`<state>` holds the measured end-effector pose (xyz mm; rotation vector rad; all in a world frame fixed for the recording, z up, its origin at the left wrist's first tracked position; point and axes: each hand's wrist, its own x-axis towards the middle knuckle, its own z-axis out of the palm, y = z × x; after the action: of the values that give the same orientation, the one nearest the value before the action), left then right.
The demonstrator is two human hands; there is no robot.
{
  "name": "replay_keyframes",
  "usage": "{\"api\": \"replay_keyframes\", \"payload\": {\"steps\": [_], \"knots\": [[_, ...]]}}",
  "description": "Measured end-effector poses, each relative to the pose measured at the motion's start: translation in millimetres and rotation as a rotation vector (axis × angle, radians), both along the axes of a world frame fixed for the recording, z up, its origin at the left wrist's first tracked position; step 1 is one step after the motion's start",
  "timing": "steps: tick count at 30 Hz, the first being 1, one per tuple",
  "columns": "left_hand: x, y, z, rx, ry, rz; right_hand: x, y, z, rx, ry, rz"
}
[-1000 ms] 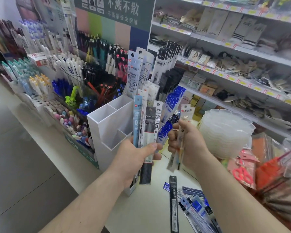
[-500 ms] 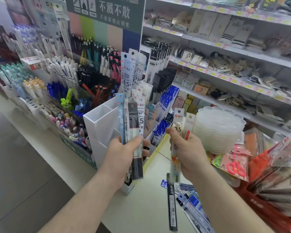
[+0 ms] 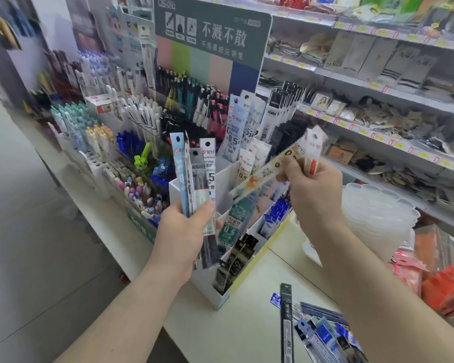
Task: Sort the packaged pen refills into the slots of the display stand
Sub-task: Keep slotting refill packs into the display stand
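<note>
My left hand (image 3: pixel 184 239) grips a fan of several upright refill packets (image 3: pixel 197 176), blue, black and white, in front of the white display stand (image 3: pixel 176 189). My right hand (image 3: pixel 312 189) pinches two pale packets (image 3: pixel 268 170): one tilts down-left over the stand's slots, the other (image 3: pixel 313 150) stands upright. Packets fill the stand's rear and right slots, among them a green one (image 3: pixel 233 221). More refill packets (image 3: pixel 323 334) lie loose on the counter at the lower right.
Pen displays (image 3: pixel 131 132) crowd the counter left of the stand. A stack of clear plastic trays (image 3: pixel 378 218) sits to the right, with red and pink packaged goods (image 3: pixel 440 279) beyond. Store shelves (image 3: pixel 378 95) run behind. The counter edge (image 3: pixel 110 255) drops to the floor on the left.
Both hands rose and moved toward the stand. My right hand swung one of its packets from upright to slanting down-left over the slots. The view moved closer to the stand.
</note>
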<state>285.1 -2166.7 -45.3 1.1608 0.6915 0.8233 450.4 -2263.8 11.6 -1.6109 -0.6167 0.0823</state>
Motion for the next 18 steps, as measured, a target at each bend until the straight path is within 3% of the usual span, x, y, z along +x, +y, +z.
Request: {"api": "replay_keyframes", "payload": {"steps": [10, 15, 18], "knots": [[-2.0, 0.4, -4.9, 0.044, 0.03, -0.006, 14.6, 35.1, -12.4, -0.408, -0.411, 0.017], [-3.4, -1.2, -8.1, 0.084, 0.06, -0.023, 16.3, 55.6, -22.7, -0.745, -0.371, 0.105], [-3.3, -2.7, -8.2, 0.079, 0.059, -0.038, 15.0, 55.4, -22.3, -0.765, -0.358, 0.072]]}}
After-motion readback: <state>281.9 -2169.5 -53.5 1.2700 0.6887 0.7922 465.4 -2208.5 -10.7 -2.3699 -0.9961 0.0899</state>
